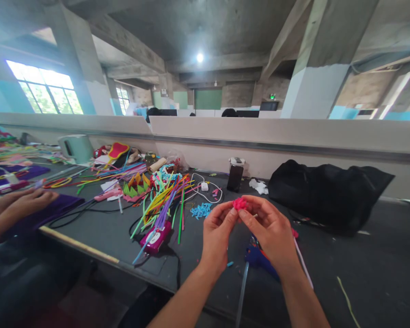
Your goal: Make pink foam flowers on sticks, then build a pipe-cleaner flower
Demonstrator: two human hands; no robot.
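Note:
Both my hands are raised over the dark table (379,273) and pinch a small fuzzy pink-red pom-like piece (239,203) between their fingertips. My left hand (218,232) grips it from the left, my right hand (271,232) from the right, fingers curled round it. Under my right wrist a blue glue gun (258,257) lies on the table, partly hidden. A pink glue gun (156,238) lies to the left of my left hand.
A heap of coloured sticks and strips (164,196) covers the table's left middle, with blue bits (201,210) and a white charger cable (205,187). A dark bottle (235,175) and a black bag (328,191) stand behind. Another person's hands (23,202) rest on purple cloth at left.

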